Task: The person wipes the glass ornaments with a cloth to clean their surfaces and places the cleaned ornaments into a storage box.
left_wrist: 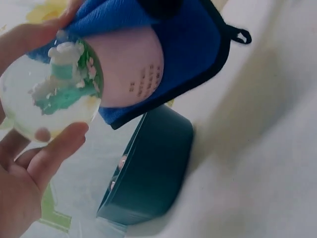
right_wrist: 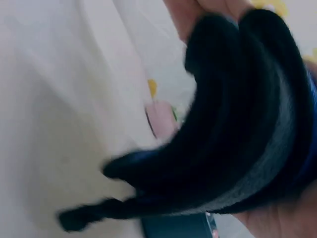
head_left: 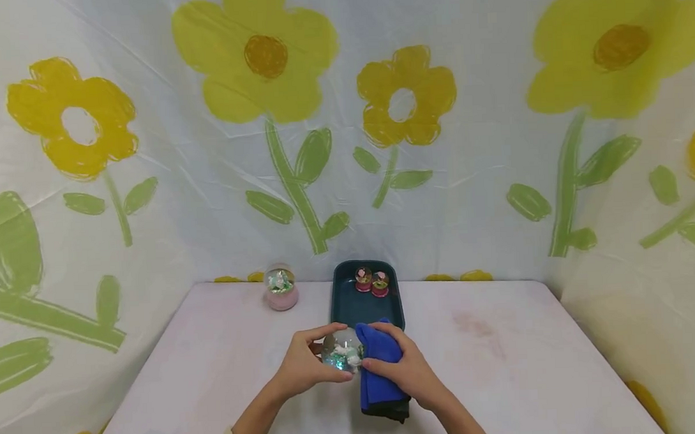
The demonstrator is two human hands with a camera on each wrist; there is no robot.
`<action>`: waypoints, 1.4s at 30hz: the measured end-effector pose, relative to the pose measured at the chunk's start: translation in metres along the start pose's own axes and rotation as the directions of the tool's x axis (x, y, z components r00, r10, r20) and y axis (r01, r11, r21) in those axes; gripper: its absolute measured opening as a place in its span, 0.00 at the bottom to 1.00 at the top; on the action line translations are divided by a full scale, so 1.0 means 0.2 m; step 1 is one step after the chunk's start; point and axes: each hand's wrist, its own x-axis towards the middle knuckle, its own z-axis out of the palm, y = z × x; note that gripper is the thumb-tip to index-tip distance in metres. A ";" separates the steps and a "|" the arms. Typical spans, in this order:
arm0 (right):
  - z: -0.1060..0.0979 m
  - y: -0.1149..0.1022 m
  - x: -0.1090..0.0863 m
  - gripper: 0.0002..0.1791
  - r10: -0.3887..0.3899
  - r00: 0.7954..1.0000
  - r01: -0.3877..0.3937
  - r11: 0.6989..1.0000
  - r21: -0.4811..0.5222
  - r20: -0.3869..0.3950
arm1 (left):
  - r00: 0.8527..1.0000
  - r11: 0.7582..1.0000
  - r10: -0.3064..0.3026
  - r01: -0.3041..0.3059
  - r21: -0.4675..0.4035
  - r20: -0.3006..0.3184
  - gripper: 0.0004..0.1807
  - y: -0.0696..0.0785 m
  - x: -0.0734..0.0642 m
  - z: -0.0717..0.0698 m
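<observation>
A snow globe (head_left: 343,352) lies tilted on its side above the table, its clear dome toward the left. My left hand (head_left: 298,365) grips the dome between thumb and fingers. In the left wrist view its pink base (left_wrist: 130,69) bears small lettering, and a white and green figure shows inside the dome. My right hand (head_left: 413,371) holds a folded blue cloth (head_left: 382,385) against the base. A dark edging and a small loop show on the cloth (left_wrist: 198,54) there. Dark folds of the cloth (right_wrist: 237,119) hide most of the globe from the right wrist view.
Behind the hands, a dark teal tray (head_left: 343,306) holds two small snow globes with red bases (head_left: 380,285). Another snow globe with a pink base (head_left: 282,289) stands upright at the table's back left. A flower-printed curtain (head_left: 468,225) rises behind the white table (head_left: 502,358).
</observation>
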 end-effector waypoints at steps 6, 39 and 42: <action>-0.09 0.00 0.02 0.33 -0.028 0.962 -0.016 0.988 0.156 0.273 | 0.986 0.992 0.113 -0.105 -0.071 0.126 0.38 -0.03 0.01 -0.05; 0.23 0.10 0.02 0.46 -0.232 0.904 0.282 0.955 0.094 -0.358 | 0.992 0.781 -0.079 0.001 -0.624 -0.098 0.40 -0.25 0.01 0.03; 0.23 0.10 0.03 0.46 -0.273 0.883 0.302 0.953 0.017 -0.382 | 0.986 0.810 -0.073 -0.028 -0.586 -0.148 0.41 -0.21 0.00 0.03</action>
